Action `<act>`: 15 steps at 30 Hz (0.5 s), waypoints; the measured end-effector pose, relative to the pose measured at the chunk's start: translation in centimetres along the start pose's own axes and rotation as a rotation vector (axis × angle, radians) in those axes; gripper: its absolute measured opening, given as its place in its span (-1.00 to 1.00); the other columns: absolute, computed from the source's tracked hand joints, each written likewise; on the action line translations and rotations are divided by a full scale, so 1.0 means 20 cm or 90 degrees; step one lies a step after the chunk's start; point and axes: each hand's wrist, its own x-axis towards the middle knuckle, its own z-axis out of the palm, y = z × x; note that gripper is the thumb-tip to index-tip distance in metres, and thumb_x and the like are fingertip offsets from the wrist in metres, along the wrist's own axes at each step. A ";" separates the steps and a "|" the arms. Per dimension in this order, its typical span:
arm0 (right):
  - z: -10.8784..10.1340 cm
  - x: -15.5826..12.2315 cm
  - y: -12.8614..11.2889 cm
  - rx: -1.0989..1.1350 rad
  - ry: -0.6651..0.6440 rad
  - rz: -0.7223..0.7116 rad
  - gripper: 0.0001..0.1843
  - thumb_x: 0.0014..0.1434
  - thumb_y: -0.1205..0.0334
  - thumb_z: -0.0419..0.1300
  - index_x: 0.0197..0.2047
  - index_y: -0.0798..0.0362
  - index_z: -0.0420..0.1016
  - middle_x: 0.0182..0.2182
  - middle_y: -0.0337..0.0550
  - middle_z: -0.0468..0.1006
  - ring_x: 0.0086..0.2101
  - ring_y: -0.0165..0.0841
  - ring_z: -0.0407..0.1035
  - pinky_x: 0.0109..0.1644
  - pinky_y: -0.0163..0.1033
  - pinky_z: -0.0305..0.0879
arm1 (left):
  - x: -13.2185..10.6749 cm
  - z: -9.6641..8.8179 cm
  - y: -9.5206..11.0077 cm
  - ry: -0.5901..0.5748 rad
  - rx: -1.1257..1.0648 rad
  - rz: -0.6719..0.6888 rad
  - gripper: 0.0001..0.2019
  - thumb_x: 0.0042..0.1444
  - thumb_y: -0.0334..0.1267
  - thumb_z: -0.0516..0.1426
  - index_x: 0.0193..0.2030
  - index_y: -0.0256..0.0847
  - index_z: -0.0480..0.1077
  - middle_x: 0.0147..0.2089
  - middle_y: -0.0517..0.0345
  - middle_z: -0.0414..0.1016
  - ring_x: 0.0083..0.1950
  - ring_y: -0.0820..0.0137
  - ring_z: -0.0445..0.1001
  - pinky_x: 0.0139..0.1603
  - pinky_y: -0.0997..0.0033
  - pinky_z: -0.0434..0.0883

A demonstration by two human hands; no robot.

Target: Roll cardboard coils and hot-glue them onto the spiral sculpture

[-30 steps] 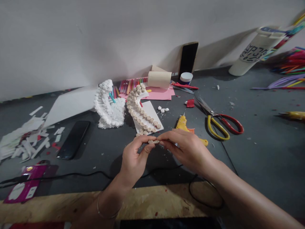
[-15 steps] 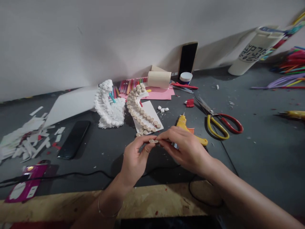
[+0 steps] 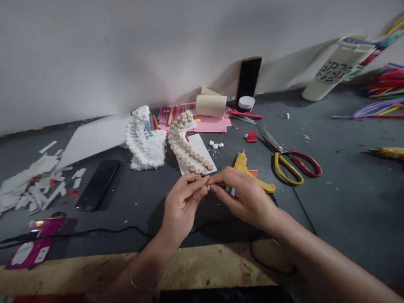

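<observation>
Dark grey worktop (image 3: 347, 202) extends back to a pale wall (image 3: 126, 50); a wood-toned strip (image 3: 189, 265) borders it on your side. Your left hand (image 3: 179, 206) pinches a small beige coil (image 3: 205, 187) between thumb and forefinger. Your right hand (image 3: 248, 194) grips the same piece from the opposite side, fingertips together. Both hands partly hide the coil, which sits centrally in front of you. Just beyond it stands a curved model studded with beige coils (image 3: 188, 148), beside a white textured model (image 3: 142, 145) on its left. A yellow glue gun (image 3: 241, 163) lies just past your right hand, partly covered; scissors (image 3: 280, 150) lie farther right.
</observation>
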 end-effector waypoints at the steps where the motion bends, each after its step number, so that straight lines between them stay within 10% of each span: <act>1: 0.00 0.00 0.00 0.020 -0.003 0.013 -0.88 0.27 0.34 0.11 -0.20 0.04 0.48 -0.33 -0.15 0.58 -0.29 -0.36 0.44 -0.18 -0.25 0.34 | 0.00 0.00 0.00 0.005 -0.021 -0.024 -0.83 0.14 -0.23 0.24 -0.14 -0.09 0.60 -0.12 0.08 0.57 -0.09 0.38 0.54 -0.07 0.44 0.50; 7: 0.00 0.01 -0.01 0.058 -0.010 0.043 -0.87 0.28 0.34 0.10 -0.22 0.05 0.49 -0.33 -0.15 0.59 -0.30 -0.38 0.45 -0.19 -0.28 0.34 | 0.01 0.00 0.00 0.055 -0.224 -0.208 -0.71 -0.09 -0.23 0.39 -0.18 -0.18 0.55 -0.35 0.19 0.59 -0.31 0.47 0.54 -0.25 0.54 0.50; 15: 0.02 0.00 0.00 -0.026 -0.006 0.088 -0.88 0.26 0.27 0.14 -0.27 0.04 0.51 -0.37 -0.13 0.60 -0.33 -0.31 0.45 -0.21 -0.22 0.32 | 0.01 0.02 -0.01 0.027 -0.177 -0.228 -0.78 0.01 -0.12 0.32 -0.33 -0.24 0.51 -0.35 0.16 0.55 -0.35 0.49 0.47 -0.29 0.55 0.44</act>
